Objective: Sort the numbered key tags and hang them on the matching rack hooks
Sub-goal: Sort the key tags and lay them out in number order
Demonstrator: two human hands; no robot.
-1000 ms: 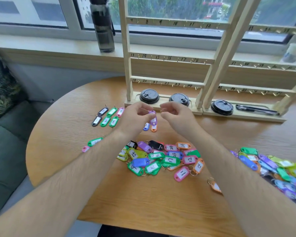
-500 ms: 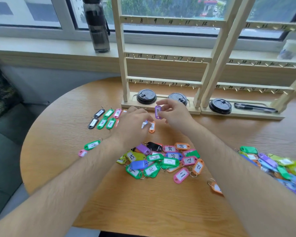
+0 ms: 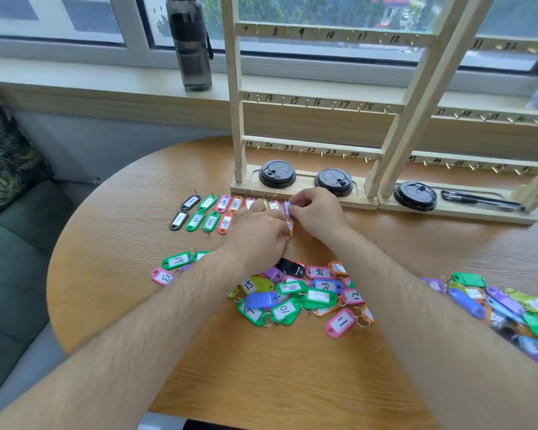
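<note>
Tags lie sorted in two rows on the table (image 3: 112,231) before the rack (image 3: 305,103); the right hand (image 3: 319,214) pinches a purple tag (image 3: 287,208) at the far row's right end, its number hidden; the left hand (image 3: 258,232) lies beside it, fingers curled over an orange tag (image 3: 290,228), grip not clear; readable row labels run 1, 3, 4 in the far row and 2, 3, 4 in the near one; a loose pile (image 3: 295,297) below the wrists shows 15, 10, 11, 12, 24; a green 19 (image 3: 178,260) lies to the left; another heap (image 3: 510,308) sits right of the right forearm; rack rails read 8 to 12, 14 to 18, 19 to 24; three black lids (image 3: 277,173) and a pen (image 3: 479,200) rest in the rack base; a bottle (image 3: 189,41) stands on the sill.
</note>
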